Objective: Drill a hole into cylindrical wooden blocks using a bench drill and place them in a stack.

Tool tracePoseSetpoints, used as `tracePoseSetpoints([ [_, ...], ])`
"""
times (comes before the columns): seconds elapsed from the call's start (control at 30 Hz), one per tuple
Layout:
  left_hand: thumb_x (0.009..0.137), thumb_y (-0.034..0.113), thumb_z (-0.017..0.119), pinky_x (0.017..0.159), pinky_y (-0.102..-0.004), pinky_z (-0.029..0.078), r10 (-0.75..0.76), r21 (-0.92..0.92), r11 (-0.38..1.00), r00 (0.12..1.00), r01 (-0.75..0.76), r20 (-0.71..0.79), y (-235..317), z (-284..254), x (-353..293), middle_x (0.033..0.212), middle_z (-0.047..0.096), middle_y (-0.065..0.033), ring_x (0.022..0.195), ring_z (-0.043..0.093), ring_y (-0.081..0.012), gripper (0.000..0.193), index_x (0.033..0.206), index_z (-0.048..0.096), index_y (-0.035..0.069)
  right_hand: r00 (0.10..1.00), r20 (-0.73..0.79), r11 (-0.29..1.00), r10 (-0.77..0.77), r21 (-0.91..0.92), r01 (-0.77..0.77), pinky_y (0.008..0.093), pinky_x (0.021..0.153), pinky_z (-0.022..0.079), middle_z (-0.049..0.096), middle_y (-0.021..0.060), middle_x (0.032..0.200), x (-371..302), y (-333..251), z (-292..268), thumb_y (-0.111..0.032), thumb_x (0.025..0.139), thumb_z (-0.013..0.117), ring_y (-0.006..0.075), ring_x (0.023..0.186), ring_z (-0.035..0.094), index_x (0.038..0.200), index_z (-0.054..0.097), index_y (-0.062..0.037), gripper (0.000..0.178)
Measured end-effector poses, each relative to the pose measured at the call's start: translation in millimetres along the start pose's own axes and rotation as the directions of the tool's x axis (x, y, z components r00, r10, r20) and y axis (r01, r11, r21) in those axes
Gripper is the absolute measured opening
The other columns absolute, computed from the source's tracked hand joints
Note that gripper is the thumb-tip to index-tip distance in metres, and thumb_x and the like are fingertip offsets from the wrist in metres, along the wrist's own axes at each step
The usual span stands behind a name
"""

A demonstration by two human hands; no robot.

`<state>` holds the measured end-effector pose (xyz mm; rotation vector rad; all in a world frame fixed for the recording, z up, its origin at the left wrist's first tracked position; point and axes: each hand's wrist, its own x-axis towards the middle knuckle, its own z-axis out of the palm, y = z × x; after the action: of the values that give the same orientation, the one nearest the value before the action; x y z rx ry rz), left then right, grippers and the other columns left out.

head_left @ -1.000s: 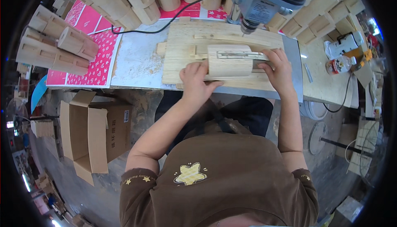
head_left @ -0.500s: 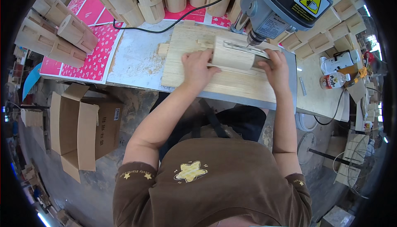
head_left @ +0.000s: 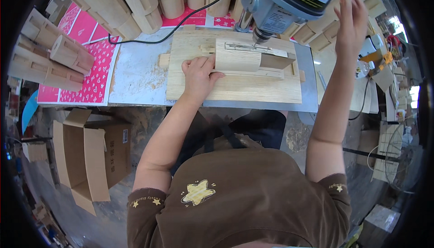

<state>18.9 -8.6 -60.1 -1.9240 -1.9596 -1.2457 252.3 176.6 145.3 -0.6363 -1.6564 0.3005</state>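
Observation:
A pale wooden cylinder (head_left: 237,61) with a slot along its top lies sideways in a wooden jig board (head_left: 244,93). My left hand (head_left: 199,77) is closed against the cylinder's left end, its thumb along the lower side. A dark flat plate (head_left: 276,61) shows at the right end of the cylinder. Just above the slot hangs the chuck (head_left: 261,35) of a blue-grey drill press (head_left: 275,15), its thin bit close to the wood. My right hand (head_left: 352,24) is raised beside the drill head, with fingers stretched upward and apart.
Several slotted wooden cylinders (head_left: 133,1) stand along the back, with more at the left (head_left: 68,56). A black cable (head_left: 174,33) crosses the table. An open cardboard box (head_left: 97,157) sits on the floor at left. A plastic bottle (head_left: 364,68) stands at right.
My right hand has let go of the right end of the jig and risen to the drill press's right side. My left hand stays at the cylinder's left end. The whole view has shifted slightly.

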Motion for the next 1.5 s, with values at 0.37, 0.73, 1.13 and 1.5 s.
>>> tracePoseSetpoints([
  [0.37, 0.060, 0.030, 0.075, 0.080, -0.0427, 0.030, -0.040, 0.087, 0.996, 0.997, 0.033, 0.070, -3, 4, -7, 0.087, 0.057, -0.0046, 0.089, 0.053, -0.0245, 0.058, 0.111, 0.058, 0.008, 0.984, 0.175, 0.923, 0.036, -0.382, 0.034, 0.0315, 0.057, 0.039, 0.044, 0.0155, 0.061, -3, -70, 5, -0.025, 0.091, 0.053, 0.0217, 0.058, 0.047, 0.077, 0.056, 0.0001, 0.029],
  [0.73, 0.061, 0.025, 0.076, 0.079, -0.0383, 0.028, -0.024, -0.006, 1.000, 1.000, 0.025, 0.007, 5, -1, -5, 0.084, 0.056, -0.0022, 0.087, 0.052, -0.0206, 0.057, 0.113, 0.058, 0.008, 0.985, 0.168, 0.979, -0.036, -0.194, 0.069, 0.0300, 0.055, 0.038, 0.051, 0.0115, 0.067, -118, -60, -5, -0.004, 0.088, 0.052, 0.0218, 0.057, 0.050, 0.089, 0.062, 0.0020, 0.012],
  [1.13, 0.060, 0.025, 0.077, 0.078, -0.0385, 0.029, -0.032, 0.002, 0.999, 0.999, 0.032, 0.017, 3, -4, -3, 0.084, 0.057, -0.0026, 0.086, 0.053, -0.0211, 0.056, 0.111, 0.059, 0.008, 0.974, 0.174, 0.967, -0.144, -0.185, 0.176, 0.0345, 0.054, 0.037, 0.054, 0.0120, 0.069, -131, -34, 11, -0.001, 0.083, 0.056, 0.0256, 0.060, 0.050, 0.084, 0.060, -0.0009, 0.004],
  [1.5, 0.063, 0.032, 0.074, 0.081, -0.0412, 0.031, -0.018, 0.002, 1.000, 0.998, 0.018, 0.052, 28, 30, 2, 0.087, 0.057, -0.0060, 0.088, 0.053, -0.0255, 0.057, 0.112, 0.059, 0.009, 0.986, 0.152, 0.898, 0.061, -0.439, 0.013, 0.0395, 0.066, 0.044, 0.059, 0.0137, 0.068, 47, -18, 33, -0.038, 0.091, 0.044, 0.0316, 0.070, 0.059, 0.084, 0.063, -0.0029, 0.041],
])
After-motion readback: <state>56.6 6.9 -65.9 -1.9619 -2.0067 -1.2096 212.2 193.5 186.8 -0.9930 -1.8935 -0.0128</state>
